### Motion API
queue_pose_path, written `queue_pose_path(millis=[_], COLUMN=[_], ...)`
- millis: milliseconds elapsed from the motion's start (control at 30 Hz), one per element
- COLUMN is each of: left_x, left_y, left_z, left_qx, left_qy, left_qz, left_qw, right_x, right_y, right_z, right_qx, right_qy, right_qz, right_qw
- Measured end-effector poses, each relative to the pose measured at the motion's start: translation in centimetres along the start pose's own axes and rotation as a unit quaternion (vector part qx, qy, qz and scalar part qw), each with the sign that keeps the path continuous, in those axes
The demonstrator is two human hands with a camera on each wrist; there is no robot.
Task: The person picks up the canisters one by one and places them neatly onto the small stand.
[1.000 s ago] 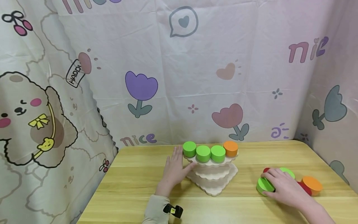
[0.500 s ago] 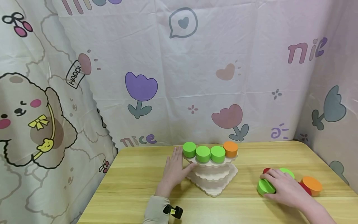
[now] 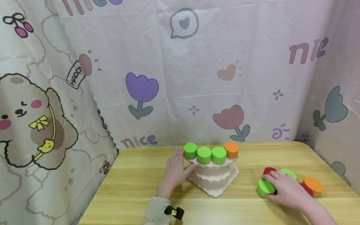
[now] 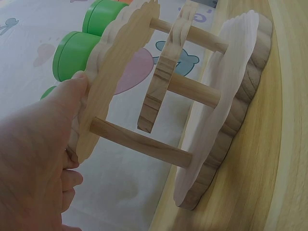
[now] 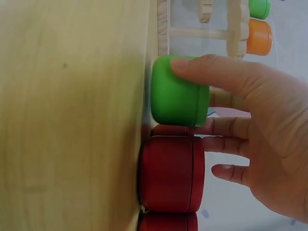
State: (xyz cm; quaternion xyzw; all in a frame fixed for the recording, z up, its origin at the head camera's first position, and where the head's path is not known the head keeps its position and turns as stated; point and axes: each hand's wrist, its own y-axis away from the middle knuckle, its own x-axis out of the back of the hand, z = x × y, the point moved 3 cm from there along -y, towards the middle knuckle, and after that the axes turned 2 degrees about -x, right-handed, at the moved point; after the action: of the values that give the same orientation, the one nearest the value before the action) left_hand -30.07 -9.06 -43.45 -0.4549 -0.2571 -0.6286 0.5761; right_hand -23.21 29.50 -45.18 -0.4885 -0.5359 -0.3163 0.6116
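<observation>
My left hand (image 3: 175, 172) holds the left corner of a wooden tiered stand (image 3: 212, 172), its thumb at the top tier's front edge and fingers along the side. On that top tier sit several green round lidded containers (image 3: 204, 155) and an orange one (image 3: 232, 150). At the right, my right hand (image 3: 287, 188) grips another green lidded container (image 5: 180, 91) between thumb and fingers, low at the tabletop. A red container (image 3: 269, 170) stands just behind the gripped one. In the right wrist view, a red container (image 5: 171, 174) is close beside my fingers.
Right of my right hand are an orange container (image 3: 313, 185) and a partly hidden red one (image 3: 306, 189); a green one (image 3: 288, 172) stands behind it. A printed cloth (image 3: 180, 78) hangs behind the wooden table (image 3: 135, 184).
The green container in my right hand has shifted slightly left, and more of the red one behind shows. My left hand and the stand keep their places.
</observation>
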Motion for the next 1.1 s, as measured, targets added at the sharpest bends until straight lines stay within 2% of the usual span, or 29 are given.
queue_pose_path(millis=[533,800,1100], left_x=[0.5,0.5,0.0], left_y=[0.0,0.0,-0.1], left_z=[-0.3,-0.3,-0.2], left_qx=[-0.001,0.001,0.0], left_qy=[0.002,-0.003,-0.005], left_qz=[0.006,0.003,-0.009], left_qw=[1.0,1.0,0.9999], right_x=[1.0,1.7,1.6], right_y=[-0.7,-1.0,-1.1], right_z=[-1.9,-3.2,-4.8], right_qx=[0.053,0.1,0.115], right_qy=[0.008,0.001,-0.017], right_qz=[0.122,0.19,0.207], right_qw=[0.991,0.977,0.971])
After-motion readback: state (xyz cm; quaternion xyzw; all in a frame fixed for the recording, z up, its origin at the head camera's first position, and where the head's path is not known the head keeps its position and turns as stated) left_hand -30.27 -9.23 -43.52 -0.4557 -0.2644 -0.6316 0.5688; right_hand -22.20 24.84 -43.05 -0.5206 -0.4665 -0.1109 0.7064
